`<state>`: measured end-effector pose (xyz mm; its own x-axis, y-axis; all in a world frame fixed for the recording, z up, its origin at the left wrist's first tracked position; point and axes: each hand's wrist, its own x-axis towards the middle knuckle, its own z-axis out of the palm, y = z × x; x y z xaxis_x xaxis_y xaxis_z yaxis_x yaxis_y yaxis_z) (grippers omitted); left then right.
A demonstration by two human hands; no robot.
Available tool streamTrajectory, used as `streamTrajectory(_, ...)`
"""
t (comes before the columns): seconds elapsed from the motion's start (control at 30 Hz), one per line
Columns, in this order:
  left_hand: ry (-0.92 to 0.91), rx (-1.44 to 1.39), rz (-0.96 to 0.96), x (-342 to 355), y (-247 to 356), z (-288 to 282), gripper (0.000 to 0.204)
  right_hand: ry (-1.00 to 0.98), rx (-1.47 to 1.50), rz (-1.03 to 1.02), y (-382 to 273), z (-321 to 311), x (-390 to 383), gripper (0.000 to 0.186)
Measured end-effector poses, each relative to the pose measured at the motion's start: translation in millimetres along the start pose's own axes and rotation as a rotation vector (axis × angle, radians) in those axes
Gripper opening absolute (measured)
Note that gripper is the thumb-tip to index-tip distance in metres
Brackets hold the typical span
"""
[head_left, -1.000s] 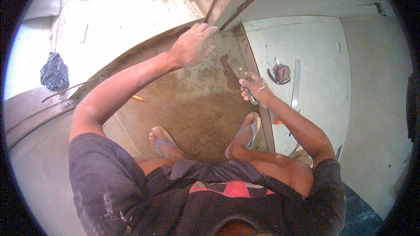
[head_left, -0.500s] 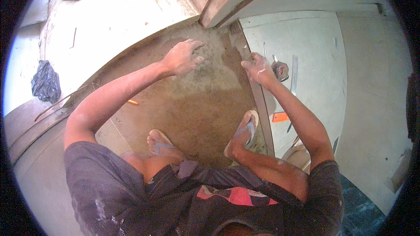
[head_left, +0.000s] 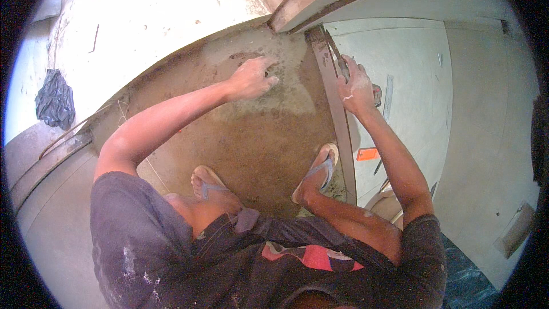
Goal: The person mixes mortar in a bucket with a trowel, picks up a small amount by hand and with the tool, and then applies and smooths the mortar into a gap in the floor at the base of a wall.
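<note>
A dark tool [head_left: 342,66] appears gripped by the right hand [head_left: 357,88], just right of the brown strip [head_left: 342,143]; the left hand [head_left: 251,78], fingers parted, is held left of the strip. Tool handling seems underway; steady control is called for.

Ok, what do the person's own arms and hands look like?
Left hand and right hand are gloveless, the latter with a pale streak; the forearms are bare, with nothing visible on the wrists. The dark shirt has short sleeves and white smears on its left side.
</note>
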<state>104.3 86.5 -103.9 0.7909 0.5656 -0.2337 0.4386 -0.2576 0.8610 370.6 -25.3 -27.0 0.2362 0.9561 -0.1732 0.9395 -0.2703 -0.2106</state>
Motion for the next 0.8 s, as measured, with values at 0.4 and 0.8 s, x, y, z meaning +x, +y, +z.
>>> streamTrajectory(0.4, 0.066, -0.009, 0.05, 21.0, -3.1, 15.7, 0.052, -0.047, -0.093, -0.058, -34.8, -9.9, 2.5, 0.058)
streamTrajectory(0.8, 0.246, -0.027, 0.058, 84.3, 11.6, 63.6, 0.052, 0.054, 0.035, 0.05, -12.7, -8.3, 5.1, 0.051)
